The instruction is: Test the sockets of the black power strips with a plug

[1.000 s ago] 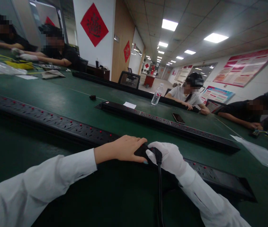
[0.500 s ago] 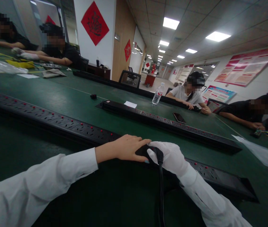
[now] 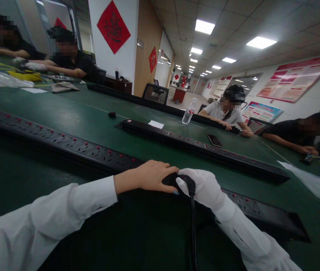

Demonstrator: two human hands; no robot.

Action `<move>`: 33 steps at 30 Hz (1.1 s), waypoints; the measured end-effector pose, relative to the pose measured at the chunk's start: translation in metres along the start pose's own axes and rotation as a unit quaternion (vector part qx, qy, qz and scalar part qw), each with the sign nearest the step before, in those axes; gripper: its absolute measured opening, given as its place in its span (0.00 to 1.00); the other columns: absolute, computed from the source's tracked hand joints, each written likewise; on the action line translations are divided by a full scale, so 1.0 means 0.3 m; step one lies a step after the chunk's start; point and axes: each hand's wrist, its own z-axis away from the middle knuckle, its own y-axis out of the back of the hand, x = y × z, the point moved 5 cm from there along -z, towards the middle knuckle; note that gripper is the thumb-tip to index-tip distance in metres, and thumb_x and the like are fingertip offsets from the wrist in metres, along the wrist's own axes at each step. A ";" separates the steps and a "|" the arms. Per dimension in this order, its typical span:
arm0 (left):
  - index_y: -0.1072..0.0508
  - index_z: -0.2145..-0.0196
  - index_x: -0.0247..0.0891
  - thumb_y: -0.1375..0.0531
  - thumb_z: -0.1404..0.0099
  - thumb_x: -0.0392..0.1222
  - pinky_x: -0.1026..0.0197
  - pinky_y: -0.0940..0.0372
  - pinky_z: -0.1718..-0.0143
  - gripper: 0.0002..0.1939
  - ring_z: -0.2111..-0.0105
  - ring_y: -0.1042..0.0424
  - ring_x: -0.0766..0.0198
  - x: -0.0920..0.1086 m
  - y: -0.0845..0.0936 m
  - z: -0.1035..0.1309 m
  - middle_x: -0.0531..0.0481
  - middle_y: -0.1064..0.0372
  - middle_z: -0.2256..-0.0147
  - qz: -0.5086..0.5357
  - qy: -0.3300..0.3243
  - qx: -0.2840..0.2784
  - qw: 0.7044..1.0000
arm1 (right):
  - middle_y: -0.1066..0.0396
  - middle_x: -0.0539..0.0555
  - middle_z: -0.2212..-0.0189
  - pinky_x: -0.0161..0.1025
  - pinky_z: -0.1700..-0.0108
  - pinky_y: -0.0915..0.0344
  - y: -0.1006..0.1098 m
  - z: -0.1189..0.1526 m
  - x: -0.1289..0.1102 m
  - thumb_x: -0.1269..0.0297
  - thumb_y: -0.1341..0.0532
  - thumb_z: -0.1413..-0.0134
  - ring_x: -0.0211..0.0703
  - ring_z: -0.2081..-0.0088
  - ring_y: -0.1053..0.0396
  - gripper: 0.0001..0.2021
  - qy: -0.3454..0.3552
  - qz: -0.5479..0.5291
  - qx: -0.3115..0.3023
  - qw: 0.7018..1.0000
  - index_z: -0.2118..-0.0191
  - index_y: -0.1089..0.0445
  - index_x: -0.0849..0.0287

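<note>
1. Two hands meet at the near power strip (image 3: 78,146): the left hand (image 3: 153,175) bare, the right hand (image 3: 203,184) in a white glove.
2. Reading the clock from the black plug (image 3: 190,183), 12 being straight ahead, the right hand has its fingers closed round this plug, thumb towards 9.
3. The plug is at the strip's top face; the glove hides whether its pins are in.
4. Its black cord (image 3: 193,233) drops to 6 o'clock.
5. Just beside it at 9 o'clock, the left hand clasps the strip, thumb along the near edge, fingers over the far one.
6. That strip, dotted red between sockets, slants across the green table (image 3: 64,103), from between 9 and 10 to between 3 and 4.
7. Farther off, a second power strip (image 3: 205,148) crosses 12 o'clock; a phone (image 3: 214,140) lies at 1, white paper (image 3: 156,124) at 11.
8. Beyond stands a clear bottle (image 3: 188,111), at 12.
9. Clear plastic (image 3: 315,182) lies at 3, well apart.
</note>
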 end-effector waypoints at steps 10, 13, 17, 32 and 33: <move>0.43 0.49 0.41 0.58 0.45 0.67 0.59 0.41 0.66 0.35 0.63 0.33 0.58 -0.003 0.000 -0.001 0.45 0.34 0.58 0.008 0.006 -0.004 1.000 | 0.29 0.50 0.69 0.30 0.65 0.39 -0.004 0.009 0.010 0.55 0.50 0.45 0.35 0.68 0.31 0.14 -0.010 0.006 0.012 1.000 0.59 0.34 0.56; 0.43 0.48 0.41 0.58 0.45 0.67 0.58 0.41 0.66 0.35 0.63 0.33 0.57 -0.002 -0.001 -0.002 0.45 0.34 0.58 0.002 0.002 0.001 1.000 | 0.29 0.51 0.69 0.30 0.65 0.39 -0.005 0.011 0.009 0.54 0.50 0.45 0.35 0.68 0.31 0.15 -0.014 0.012 0.017 1.000 0.59 0.35 0.56; 0.43 0.48 0.41 0.57 0.45 0.67 0.59 0.41 0.66 0.34 0.63 0.33 0.58 -0.002 -0.004 -0.003 0.46 0.34 0.59 0.006 0.001 -0.005 1.000 | 0.29 0.51 0.70 0.30 0.65 0.39 0.000 0.010 0.004 0.54 0.50 0.45 0.35 0.68 0.31 0.15 -0.012 0.021 0.025 0.999 0.59 0.34 0.57; 0.43 0.48 0.41 0.56 0.44 0.66 0.59 0.41 0.65 0.34 0.63 0.33 0.57 -0.002 -0.001 -0.002 0.45 0.34 0.58 0.002 0.008 -0.005 1.000 | 0.28 0.50 0.68 0.30 0.64 0.39 0.002 0.005 -0.001 0.56 0.50 0.46 0.35 0.67 0.31 0.13 -0.001 0.002 0.020 1.000 0.59 0.33 0.55; 0.43 0.48 0.41 0.56 0.44 0.66 0.58 0.41 0.65 0.34 0.62 0.33 0.57 -0.002 -0.002 -0.002 0.45 0.34 0.58 0.002 0.009 -0.004 1.000 | 0.28 0.50 0.68 0.30 0.63 0.39 0.002 0.005 0.000 0.56 0.50 0.45 0.35 0.67 0.31 0.13 -0.002 0.001 0.021 1.000 0.60 0.33 0.55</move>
